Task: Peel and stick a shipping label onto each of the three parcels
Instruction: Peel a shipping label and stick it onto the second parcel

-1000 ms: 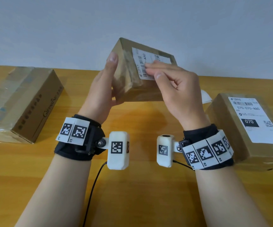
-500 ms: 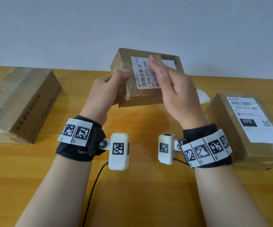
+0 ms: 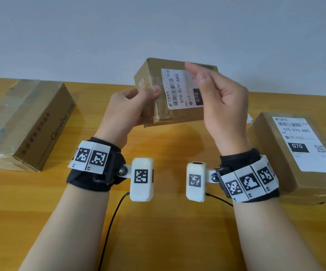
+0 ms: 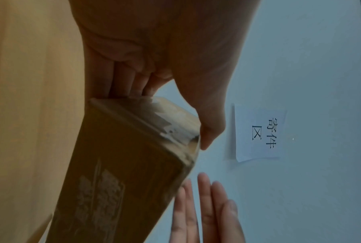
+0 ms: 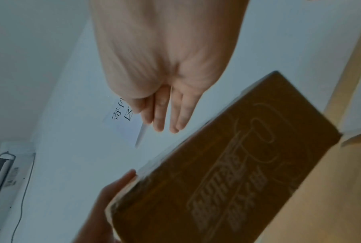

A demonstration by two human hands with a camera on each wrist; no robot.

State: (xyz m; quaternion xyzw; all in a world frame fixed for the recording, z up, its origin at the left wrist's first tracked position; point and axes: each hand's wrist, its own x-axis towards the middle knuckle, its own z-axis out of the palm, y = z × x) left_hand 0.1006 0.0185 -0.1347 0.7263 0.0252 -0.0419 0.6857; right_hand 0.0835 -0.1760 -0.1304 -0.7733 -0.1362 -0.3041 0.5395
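Your left hand (image 3: 128, 108) grips the small brown cardboard parcel (image 3: 177, 116) above the wooden tabletop (image 3: 168, 222). Your right hand (image 3: 223, 106), fingers straight, holds nothing, just beside its white shipping label (image 3: 179, 89).

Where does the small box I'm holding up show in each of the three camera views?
Head: small box upper centre, gripped by the left hand.
Left wrist: box lower centre-left, below the palm.
Right wrist: box lower right, printed underside showing.
Shared landmark: the paper wall sign appears in both wrist views, not the head view.
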